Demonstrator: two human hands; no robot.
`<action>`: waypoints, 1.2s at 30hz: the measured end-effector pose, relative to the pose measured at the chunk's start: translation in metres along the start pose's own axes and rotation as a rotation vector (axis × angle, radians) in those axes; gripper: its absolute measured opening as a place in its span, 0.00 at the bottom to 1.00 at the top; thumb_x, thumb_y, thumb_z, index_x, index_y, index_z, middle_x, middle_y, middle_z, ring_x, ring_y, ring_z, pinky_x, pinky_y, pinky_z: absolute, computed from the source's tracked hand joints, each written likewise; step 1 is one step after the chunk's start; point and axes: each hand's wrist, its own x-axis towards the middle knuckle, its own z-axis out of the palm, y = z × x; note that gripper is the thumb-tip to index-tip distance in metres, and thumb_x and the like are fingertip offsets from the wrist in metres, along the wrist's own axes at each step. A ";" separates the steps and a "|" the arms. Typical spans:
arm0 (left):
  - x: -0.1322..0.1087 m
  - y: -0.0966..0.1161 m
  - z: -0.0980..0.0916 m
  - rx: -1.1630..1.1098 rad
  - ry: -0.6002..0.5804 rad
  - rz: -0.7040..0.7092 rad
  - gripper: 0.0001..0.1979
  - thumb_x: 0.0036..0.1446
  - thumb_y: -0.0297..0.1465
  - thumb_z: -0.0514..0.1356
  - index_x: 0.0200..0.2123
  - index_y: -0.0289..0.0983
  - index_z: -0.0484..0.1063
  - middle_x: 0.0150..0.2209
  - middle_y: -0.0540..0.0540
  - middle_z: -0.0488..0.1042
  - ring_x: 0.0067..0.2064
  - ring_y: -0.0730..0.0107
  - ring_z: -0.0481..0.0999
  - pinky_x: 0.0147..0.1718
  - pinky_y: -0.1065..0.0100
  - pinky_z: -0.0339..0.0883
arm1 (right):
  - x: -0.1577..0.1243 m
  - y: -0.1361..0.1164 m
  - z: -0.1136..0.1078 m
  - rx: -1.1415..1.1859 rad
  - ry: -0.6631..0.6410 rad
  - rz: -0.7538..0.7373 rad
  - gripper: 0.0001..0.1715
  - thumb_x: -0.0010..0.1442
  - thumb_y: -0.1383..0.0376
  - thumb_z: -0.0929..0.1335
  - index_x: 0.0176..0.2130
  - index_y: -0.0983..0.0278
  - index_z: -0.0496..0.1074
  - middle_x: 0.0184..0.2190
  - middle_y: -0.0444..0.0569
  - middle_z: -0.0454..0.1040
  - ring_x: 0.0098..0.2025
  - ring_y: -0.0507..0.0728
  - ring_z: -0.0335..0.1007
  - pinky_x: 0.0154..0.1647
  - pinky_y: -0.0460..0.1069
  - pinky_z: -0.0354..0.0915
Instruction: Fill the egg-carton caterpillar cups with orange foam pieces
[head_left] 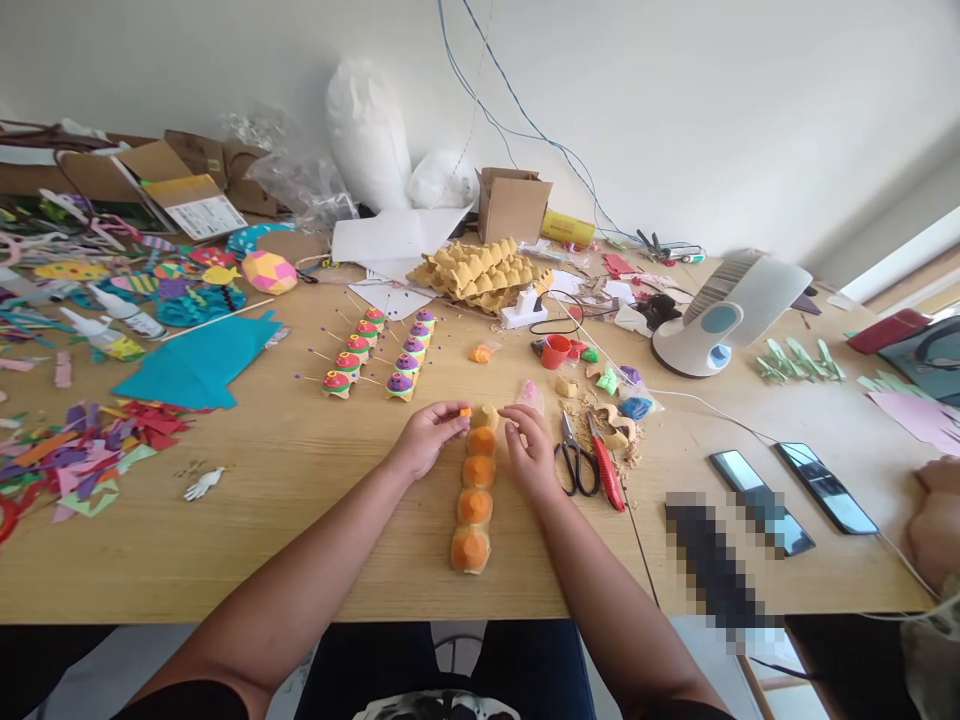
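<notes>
A strip of egg-carton cups (pixel 474 490), topped with orange clay, lies lengthwise on the wooden table (pixel 300 520) in front of me. My left hand (pixel 427 437) sits just left of its far end, fingers pinched on a small orange piece of clay (pixel 466 411). My right hand (pixel 529 450) rests to the right of the strip, fingers curled near the far cup; whether it holds anything I cannot make out.
Scissors (pixel 574 467) and a red cutter (pixel 604 470) lie right of my right hand. Two decorated carton strips (pixel 379 352) stand farther back. Paper scraps (pixel 90 450), a fan (pixel 720 315), phones (pixel 787 490), and another person's hand (pixel 934 520) at the right edge.
</notes>
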 end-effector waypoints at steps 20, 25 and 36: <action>-0.024 0.007 0.014 0.802 -0.084 0.931 0.15 0.61 0.29 0.66 0.52 0.42 0.76 0.45 0.42 0.79 0.46 0.63 0.77 0.41 0.63 0.73 | -0.007 -0.007 0.010 0.428 -0.188 0.299 0.22 0.58 0.51 0.75 0.49 0.56 0.82 0.40 0.50 0.81 0.41 0.58 0.76 0.46 0.54 0.72; -0.022 0.004 0.014 0.660 -0.105 0.786 0.08 0.65 0.30 0.62 0.47 0.40 0.77 0.43 0.43 0.79 0.42 0.67 0.80 0.34 0.69 0.75 | 0.000 -0.015 0.008 0.447 -0.113 0.358 0.16 0.58 0.51 0.75 0.39 0.59 0.81 0.38 0.50 0.81 0.42 0.58 0.76 0.46 0.53 0.72; -0.015 0.006 0.000 1.024 0.023 1.081 0.19 0.63 0.32 0.65 0.57 0.45 0.75 0.49 0.41 0.78 0.51 0.58 0.78 0.52 0.54 0.75 | 0.020 -0.032 0.024 0.518 -0.199 0.449 0.21 0.55 0.51 0.76 0.43 0.60 0.78 0.35 0.48 0.81 0.38 0.56 0.77 0.42 0.51 0.72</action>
